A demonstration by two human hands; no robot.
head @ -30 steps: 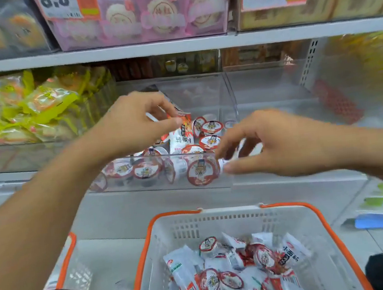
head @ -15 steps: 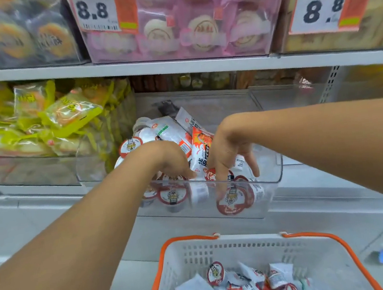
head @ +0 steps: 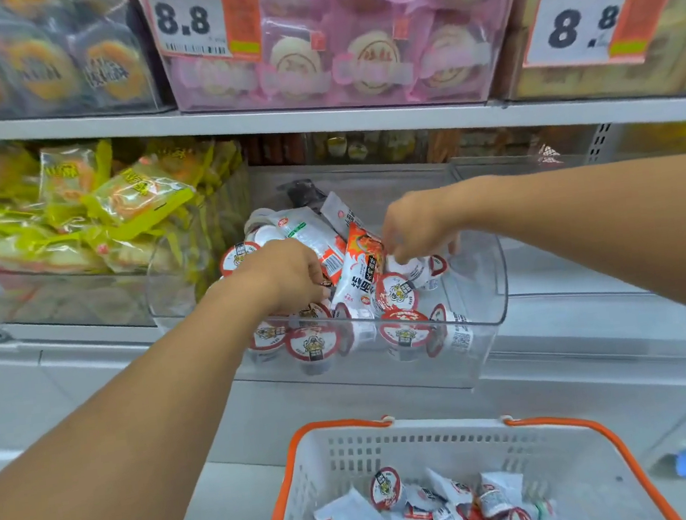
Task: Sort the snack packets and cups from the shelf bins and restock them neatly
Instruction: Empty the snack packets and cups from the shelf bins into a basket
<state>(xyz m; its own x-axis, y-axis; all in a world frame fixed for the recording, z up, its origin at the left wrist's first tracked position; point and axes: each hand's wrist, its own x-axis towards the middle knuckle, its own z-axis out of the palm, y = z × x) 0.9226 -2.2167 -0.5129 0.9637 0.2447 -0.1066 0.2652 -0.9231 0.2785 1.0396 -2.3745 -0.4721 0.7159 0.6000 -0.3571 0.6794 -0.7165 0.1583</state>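
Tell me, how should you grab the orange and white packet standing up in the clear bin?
Pinch the orange-and-white packet by its top edge, coming from above. It stands nearly upright between the left hand and right hand, its orange top poking above the cups, while its lower end is wedged among them in the clear bin.

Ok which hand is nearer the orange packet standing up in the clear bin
Right. The right hand reaches down just beside the orange packet, fingertips at its upper right edge. The left hand is lower left of it, over the cups, a white packet between them.
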